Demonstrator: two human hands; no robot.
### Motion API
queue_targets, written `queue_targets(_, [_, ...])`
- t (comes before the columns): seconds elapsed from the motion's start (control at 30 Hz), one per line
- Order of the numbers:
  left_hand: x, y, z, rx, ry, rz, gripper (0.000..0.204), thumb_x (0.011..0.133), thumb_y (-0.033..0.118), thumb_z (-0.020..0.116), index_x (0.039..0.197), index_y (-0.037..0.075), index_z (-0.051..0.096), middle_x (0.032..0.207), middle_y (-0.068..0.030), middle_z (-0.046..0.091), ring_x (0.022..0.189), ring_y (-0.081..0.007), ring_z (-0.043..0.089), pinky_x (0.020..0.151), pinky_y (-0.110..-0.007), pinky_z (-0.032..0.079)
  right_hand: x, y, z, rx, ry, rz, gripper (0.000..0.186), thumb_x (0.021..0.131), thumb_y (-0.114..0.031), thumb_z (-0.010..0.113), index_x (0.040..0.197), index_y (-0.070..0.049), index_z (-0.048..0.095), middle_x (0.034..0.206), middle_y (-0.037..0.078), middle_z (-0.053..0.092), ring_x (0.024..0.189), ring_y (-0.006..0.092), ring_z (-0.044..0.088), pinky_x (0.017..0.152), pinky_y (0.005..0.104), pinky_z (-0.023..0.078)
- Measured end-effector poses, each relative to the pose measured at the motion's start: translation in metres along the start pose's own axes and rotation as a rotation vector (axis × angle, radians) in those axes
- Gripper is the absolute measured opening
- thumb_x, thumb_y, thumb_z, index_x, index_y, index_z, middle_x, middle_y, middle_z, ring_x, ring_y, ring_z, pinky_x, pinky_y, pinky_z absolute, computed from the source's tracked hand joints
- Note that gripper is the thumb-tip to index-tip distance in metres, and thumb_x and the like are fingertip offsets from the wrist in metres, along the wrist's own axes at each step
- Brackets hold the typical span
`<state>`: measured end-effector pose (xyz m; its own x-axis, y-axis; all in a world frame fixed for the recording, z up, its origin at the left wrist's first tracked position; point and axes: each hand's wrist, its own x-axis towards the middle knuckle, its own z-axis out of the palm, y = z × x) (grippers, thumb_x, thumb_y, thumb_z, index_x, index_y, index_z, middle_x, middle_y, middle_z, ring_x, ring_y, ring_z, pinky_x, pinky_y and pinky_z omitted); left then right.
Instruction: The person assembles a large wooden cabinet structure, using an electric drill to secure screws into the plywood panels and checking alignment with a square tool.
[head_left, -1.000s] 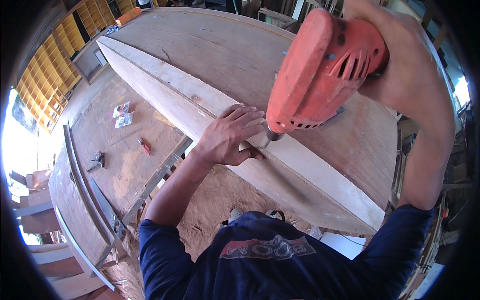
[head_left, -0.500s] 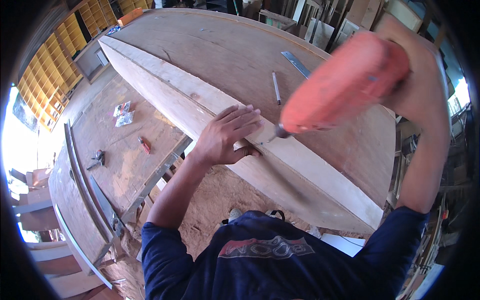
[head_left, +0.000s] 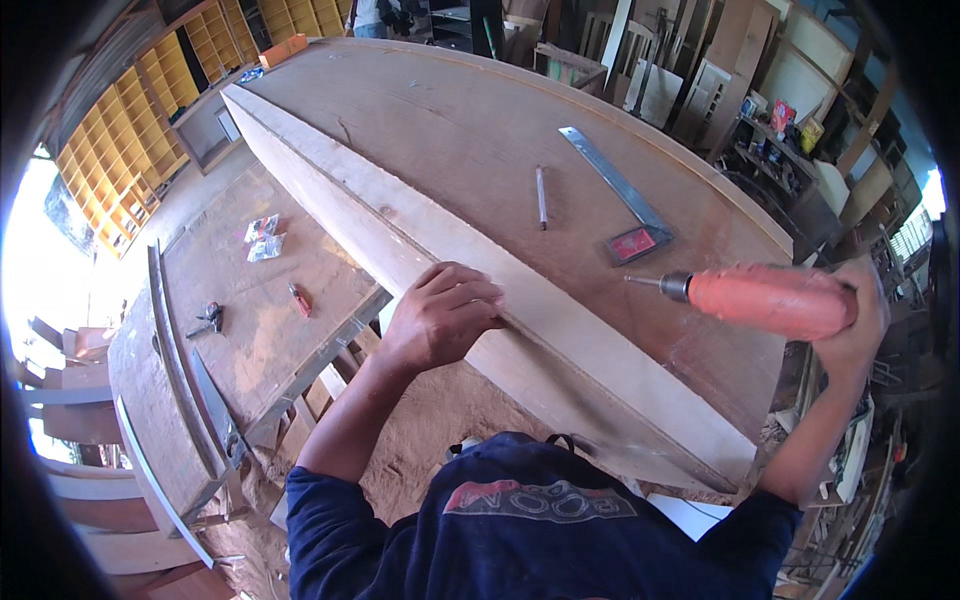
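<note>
My right hand (head_left: 858, 315) grips a red power drill (head_left: 765, 298), raised above the right part of the table. The drill's thin bit points left and touches nothing. A long pale wooden board assembly (head_left: 600, 335) runs diagonally along the table's near edge, with a flat top strip and an upright side. My left hand (head_left: 440, 312) is curled over its near edge, the fingers bent on the top. The thumb is hidden. Beyond the board lie a try square (head_left: 612, 185) with a red-marked stock and a pencil (head_left: 541, 198).
On the lower workbench (head_left: 290, 235) at left lie small plastic packets (head_left: 264, 238), a red-handled tool (head_left: 300, 300), a dark clamp-like tool (head_left: 210, 318) and a handsaw (head_left: 212, 400). Yellow shelving (head_left: 120, 140) stands far left. Leaning boards (head_left: 725, 75) crowd the back right.
My right hand has swung the drill down and right, its bit now away from the board. My left hand's fingers have curled more over the edge. The view has shifted slightly.
</note>
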<state>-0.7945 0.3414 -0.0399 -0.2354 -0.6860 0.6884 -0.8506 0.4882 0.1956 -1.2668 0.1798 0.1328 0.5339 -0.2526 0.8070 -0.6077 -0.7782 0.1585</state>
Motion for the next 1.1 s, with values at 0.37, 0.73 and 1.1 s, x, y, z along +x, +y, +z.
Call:
queue_targets(0.37, [0.026,-0.036,-0.031,-0.129,-0.081,-0.237,0.018,0.086,0.020,0.093,0.092,0.008,0.081,0.108,-0.0081,0.082,0.105,-0.0284,0.078,0.095,-0.043,0.061,-0.018,-0.007,0.003,0.069,0.000,0.250,0.042,0.069,-0.008,0.089,0.098,-0.004,0.058,0.086,0.013,0.057,0.079,0.0331,0.061,0.075,0.0387,0.050])
queue_targets(0.73, [0.147,-0.374,-0.058,0.147,-0.206,-0.528,0.018,0.094,0.019,0.081,0.103,0.003,0.078,0.104,-0.0197,0.080,0.100,-0.0370,0.077,0.091,-0.047,0.060,-0.011,-0.004,-0.013,0.021,-0.148,0.404,0.029,0.082,-0.012,0.076,0.103,-0.003,0.057,0.094,0.008,0.052,0.087,0.0189,0.055,0.079,0.0293,0.047])
queue_targets(1.1, [0.189,-0.548,0.013,0.469,-0.342,-0.445,0.042,0.093,-0.001,0.068,0.134,0.007,0.075,0.134,-0.0225,0.075,0.127,-0.0408,0.070,0.108,-0.050,0.057,-0.010,-0.034,-0.021,-0.027,-0.199,0.444,0.032,0.075,-0.011,0.077,0.102,-0.005,0.060,0.097,0.008,0.056,0.090,0.0217,0.057,0.078,0.0328,0.045])
